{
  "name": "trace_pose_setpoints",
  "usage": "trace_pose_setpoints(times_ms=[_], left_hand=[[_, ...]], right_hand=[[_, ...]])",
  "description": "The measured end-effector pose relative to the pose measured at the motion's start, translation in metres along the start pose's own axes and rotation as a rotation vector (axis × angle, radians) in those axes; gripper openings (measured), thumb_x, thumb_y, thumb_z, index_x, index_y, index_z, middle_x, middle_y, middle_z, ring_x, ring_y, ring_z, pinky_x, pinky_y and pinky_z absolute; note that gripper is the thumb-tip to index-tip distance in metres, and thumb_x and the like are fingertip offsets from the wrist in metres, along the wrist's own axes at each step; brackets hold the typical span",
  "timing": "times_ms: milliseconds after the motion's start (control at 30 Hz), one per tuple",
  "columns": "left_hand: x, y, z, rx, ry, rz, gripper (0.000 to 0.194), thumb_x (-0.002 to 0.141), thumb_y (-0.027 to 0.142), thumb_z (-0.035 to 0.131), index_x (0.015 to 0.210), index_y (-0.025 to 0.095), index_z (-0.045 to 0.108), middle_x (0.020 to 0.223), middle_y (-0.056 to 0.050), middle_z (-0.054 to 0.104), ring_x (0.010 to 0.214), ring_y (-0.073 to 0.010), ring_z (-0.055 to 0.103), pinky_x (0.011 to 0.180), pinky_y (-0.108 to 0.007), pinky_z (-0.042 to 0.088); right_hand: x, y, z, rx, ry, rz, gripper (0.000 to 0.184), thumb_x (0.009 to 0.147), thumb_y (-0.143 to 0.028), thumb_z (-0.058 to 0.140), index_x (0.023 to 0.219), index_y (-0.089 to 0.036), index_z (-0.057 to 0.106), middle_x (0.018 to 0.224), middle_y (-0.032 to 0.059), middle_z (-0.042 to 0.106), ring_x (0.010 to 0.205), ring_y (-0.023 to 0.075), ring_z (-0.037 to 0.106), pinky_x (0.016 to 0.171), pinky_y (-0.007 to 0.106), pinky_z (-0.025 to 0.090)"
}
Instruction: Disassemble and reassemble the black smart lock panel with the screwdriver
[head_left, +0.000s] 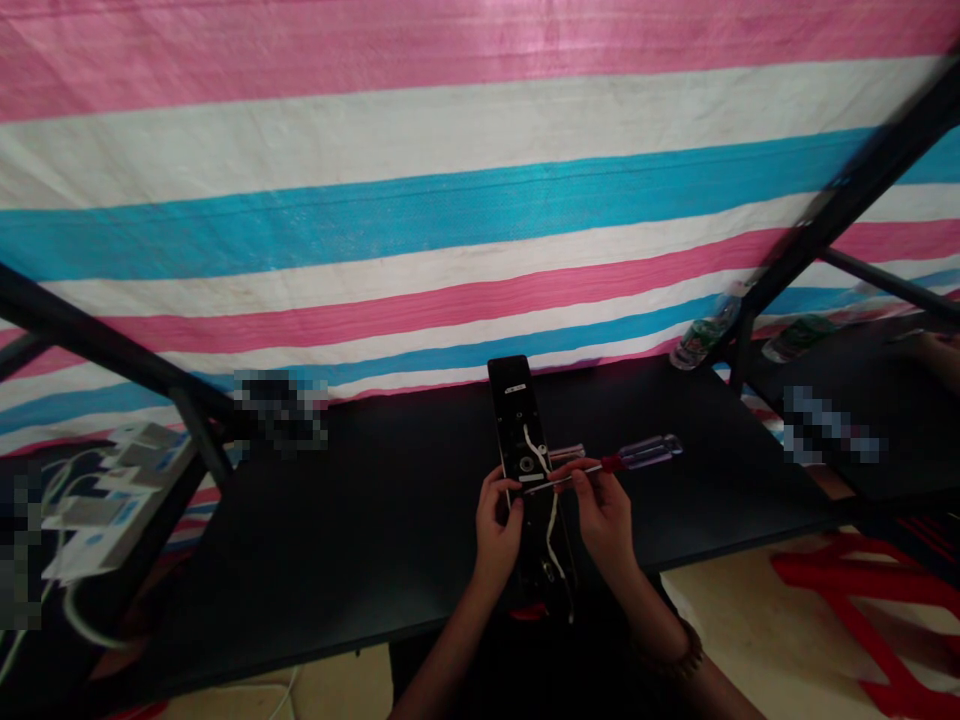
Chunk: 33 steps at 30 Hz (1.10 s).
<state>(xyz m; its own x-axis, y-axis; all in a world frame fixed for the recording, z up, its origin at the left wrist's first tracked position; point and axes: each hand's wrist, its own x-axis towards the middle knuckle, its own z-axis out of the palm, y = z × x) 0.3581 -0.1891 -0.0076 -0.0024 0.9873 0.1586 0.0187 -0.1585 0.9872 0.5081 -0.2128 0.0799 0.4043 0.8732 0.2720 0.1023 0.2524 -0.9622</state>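
A long black panel (pixel 511 400), with screw holes, small fittings and a white label, stands out from the table's front edge toward me. A white cable (pixel 553 530) runs down its face. My left hand (pixel 497 525) grips the panel's left edge, thumb and fingers closed near its middle. My right hand (pixel 606 515) pinches a screwdriver (pixel 649 452) by its shaft; its clear purple handle and red collar point right, and the shaft lies across the panel toward my left fingers. Behind my right fingers lies another clear, reddish piece (pixel 568 453), partly hidden.
Under everything is a black table (pixel 360 520). A plastic bottle (pixel 701 340) stands at its back right, by a black frame post. Power strips with white cables (pixel 112 510) are at the left. A red stool (pixel 862 590) sits at lower right; another person's hand (pixel 937 355) shows far right.
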Motion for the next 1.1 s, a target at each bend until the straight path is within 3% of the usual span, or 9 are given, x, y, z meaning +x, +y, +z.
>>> trace_pose_setpoints(times_ms=[533,867,1100], left_hand=[[0.0007,0.001,0.0007,-0.005,-0.004,0.01,0.014,0.087,0.019,0.06,0.098,0.023,0.068,0.134,-0.012,0.06,0.126,-0.0297,0.06,0.104,-0.047,0.047],[0.0014,0.0033,0.001,-0.005,0.001,0.018,0.012,0.086,0.02,0.062,0.096,0.023,0.067,0.13,-0.011,0.063,0.124,-0.0292,0.061,0.106,-0.047,0.048],[0.0011,0.0057,0.0003,-0.001,-0.003,0.007,0.012,0.086,0.02,0.061,0.096,0.023,0.068,0.131,-0.011,0.062,0.125,-0.0289,0.06,0.105,-0.046,0.049]], right_hand=[[-0.0009,0.0011,-0.0001,0.002,-0.008,0.011,0.013,0.1,-0.033,0.058,0.096,-0.023,0.065,0.088,0.004,0.077,0.07,0.0179,0.072,0.07,0.031,0.059],[-0.0057,0.0018,0.0008,-0.057,-0.087,-0.027,0.015,0.101,-0.032,0.056,0.099,-0.023,0.067,0.092,0.0061,0.078,0.073,0.0186,0.073,0.068,0.03,0.059],[-0.0036,-0.004,-0.0018,-0.063,-0.056,-0.038,0.014,0.102,-0.03,0.055,0.097,-0.024,0.067,0.09,0.0046,0.078,0.072,0.0181,0.072,0.07,0.031,0.058]])
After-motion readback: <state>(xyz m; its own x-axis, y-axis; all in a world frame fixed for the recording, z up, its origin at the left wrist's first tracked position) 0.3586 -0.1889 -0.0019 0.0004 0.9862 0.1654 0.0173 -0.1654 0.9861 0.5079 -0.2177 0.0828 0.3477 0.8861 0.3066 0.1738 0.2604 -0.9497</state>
